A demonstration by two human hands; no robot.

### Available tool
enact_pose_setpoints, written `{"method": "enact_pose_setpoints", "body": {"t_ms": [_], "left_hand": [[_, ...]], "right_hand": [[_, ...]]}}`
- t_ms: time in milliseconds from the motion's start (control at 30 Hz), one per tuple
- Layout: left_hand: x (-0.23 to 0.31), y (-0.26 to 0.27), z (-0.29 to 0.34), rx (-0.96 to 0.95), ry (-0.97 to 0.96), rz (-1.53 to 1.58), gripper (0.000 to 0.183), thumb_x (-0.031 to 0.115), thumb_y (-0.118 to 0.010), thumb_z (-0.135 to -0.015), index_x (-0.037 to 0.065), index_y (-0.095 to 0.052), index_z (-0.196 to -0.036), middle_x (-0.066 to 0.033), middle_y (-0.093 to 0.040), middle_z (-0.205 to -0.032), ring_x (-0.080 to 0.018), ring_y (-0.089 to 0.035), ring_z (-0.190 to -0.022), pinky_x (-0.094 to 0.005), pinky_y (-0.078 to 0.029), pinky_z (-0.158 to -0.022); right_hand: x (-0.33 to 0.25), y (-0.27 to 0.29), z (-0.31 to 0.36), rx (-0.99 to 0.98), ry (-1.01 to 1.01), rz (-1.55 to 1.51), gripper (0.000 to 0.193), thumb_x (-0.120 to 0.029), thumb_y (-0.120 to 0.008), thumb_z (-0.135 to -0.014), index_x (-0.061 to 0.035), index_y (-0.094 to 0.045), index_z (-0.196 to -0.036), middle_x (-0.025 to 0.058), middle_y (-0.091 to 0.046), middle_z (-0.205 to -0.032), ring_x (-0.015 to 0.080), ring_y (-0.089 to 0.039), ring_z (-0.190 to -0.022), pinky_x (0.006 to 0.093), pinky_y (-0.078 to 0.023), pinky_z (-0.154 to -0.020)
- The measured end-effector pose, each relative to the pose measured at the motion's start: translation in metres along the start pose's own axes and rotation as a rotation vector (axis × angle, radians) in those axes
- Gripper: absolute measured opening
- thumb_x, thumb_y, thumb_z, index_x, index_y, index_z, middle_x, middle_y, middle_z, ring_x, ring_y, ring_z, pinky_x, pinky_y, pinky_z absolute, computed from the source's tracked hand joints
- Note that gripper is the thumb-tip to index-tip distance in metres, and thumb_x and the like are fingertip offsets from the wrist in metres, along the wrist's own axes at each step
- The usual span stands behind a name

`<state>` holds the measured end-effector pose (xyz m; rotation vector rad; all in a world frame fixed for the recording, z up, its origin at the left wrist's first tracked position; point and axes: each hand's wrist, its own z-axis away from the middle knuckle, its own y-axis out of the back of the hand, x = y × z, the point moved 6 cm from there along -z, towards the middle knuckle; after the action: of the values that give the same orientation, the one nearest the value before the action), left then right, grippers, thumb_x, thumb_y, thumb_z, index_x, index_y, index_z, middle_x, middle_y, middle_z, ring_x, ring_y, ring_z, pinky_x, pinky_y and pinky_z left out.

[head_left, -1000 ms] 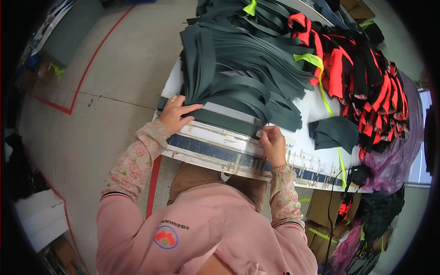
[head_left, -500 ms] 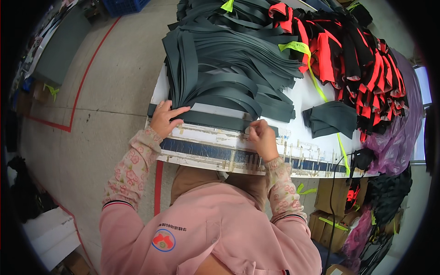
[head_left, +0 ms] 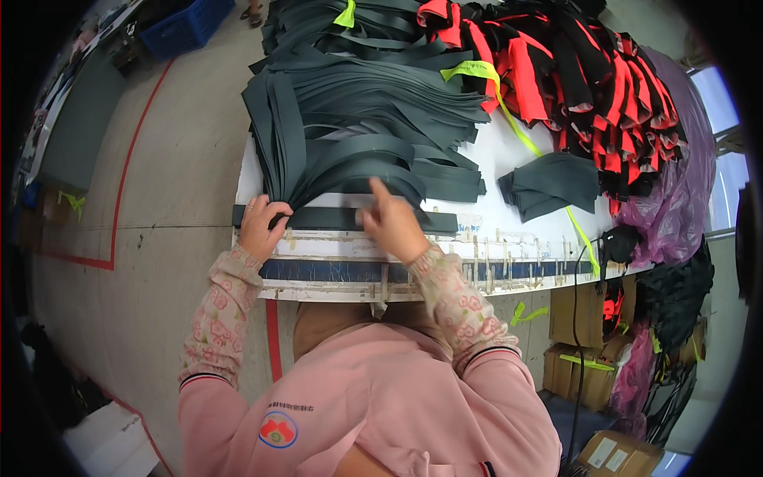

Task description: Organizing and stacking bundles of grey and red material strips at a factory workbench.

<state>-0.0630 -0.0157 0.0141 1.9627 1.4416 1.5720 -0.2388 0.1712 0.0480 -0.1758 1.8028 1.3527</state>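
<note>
At the left side of the table (head_left: 494, 143), left hand (head_left: 258, 230): thumb and forefinger narrowly spaced on a flat dark strip (head_left: 334, 217); pinching or only pressing, cannot tell. Likely hazard: a nudge to the strip bundle (head_left: 274, 119), gathered ends just beyond these fingers, could push the flat strip crooked. Flat strip: at the left fingers, running rightward past the right hand (head_left: 392, 222). Right hand: forefinger extended, blurred, pointing toward curved strips (head_left: 373, 147); grip, cannot tell. Possible hazard: brushing the loops could slide them onto the flat strip. Right of these fingers, well apart: short strip pile (head_left: 550, 187).
</note>
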Motion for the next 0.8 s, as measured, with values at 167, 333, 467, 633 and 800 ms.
{"method": "enact_pose_setpoints", "body": {"t_ms": [167, 333, 467, 633, 800], "left_hand": [[0.002, 0.002, 0.003, -0.072, 0.025, -0.081, 0.026, 0.005, -0.064, -0.081, 0.021, -0.076, -0.098, -0.0119, -0.043, -0.084, -0.0328, -0.047, -0.085, -0.0411, -0.038, -0.076], [0.007, -0.004, -0.002, -0.048, 0.004, -0.122, 0.040, 0.008, -0.065, -0.081, 0.027, -0.073, -0.115, -0.0132, -0.042, -0.083, -0.0336, -0.046, -0.081, -0.0426, -0.039, -0.074], [0.010, 0.002, 0.000, -0.043, -0.009, -0.106, 0.040, 0.009, -0.068, -0.080, 0.026, -0.074, -0.115, -0.0119, -0.042, -0.083, -0.0316, -0.045, -0.078, -0.0414, -0.039, -0.073], [0.008, 0.002, 0.003, -0.037, 0.018, -0.090, 0.042, 0.009, -0.072, -0.077, 0.025, -0.073, -0.116, -0.0104, -0.042, -0.083, -0.0303, -0.044, -0.081, -0.0406, -0.040, -0.076], [0.007, 0.002, 0.003, -0.047, 0.014, -0.089, 0.046, 0.006, -0.073, -0.076, 0.027, -0.072, -0.118, -0.0099, -0.044, -0.086, -0.0295, -0.045, -0.082, -0.0411, -0.041, -0.079]], "right_hand": [[-0.012, -0.013, -0.025, 0.093, 0.015, -0.257, 0.038, -0.011, -0.063, -0.094, 0.0044, -0.051, -0.126, 0.0140, -0.070, -0.079, 0.0203, -0.069, -0.069, 0.0331, -0.052, -0.062], [0.004, -0.059, -0.012, -0.157, -0.209, -0.881, 0.015, -0.013, -0.060, -0.099, -0.0013, -0.059, -0.107, 0.0016, -0.066, -0.078, 0.0064, -0.060, -0.067, 0.0210, -0.045, -0.062], [-0.006, -0.069, -0.006, -0.289, -0.247, -0.932, 0.013, -0.015, -0.062, -0.098, -0.0028, -0.060, -0.104, -0.0012, -0.062, -0.072, 0.0051, -0.057, -0.063, 0.0199, -0.043, -0.058], [-0.011, -0.075, -0.004, -0.300, -0.227, -0.933, 0.014, -0.016, -0.062, -0.098, -0.0028, -0.060, -0.104, -0.0010, -0.062, -0.071, 0.0046, -0.056, -0.061, 0.0200, -0.041, -0.056], [-0.013, -0.074, -0.006, -0.248, -0.222, -0.867, 0.016, -0.016, -0.063, -0.098, -0.0017, -0.061, -0.104, 0.0006, -0.065, -0.076, 0.0052, -0.058, -0.065, 0.0201, -0.045, -0.062]]}}
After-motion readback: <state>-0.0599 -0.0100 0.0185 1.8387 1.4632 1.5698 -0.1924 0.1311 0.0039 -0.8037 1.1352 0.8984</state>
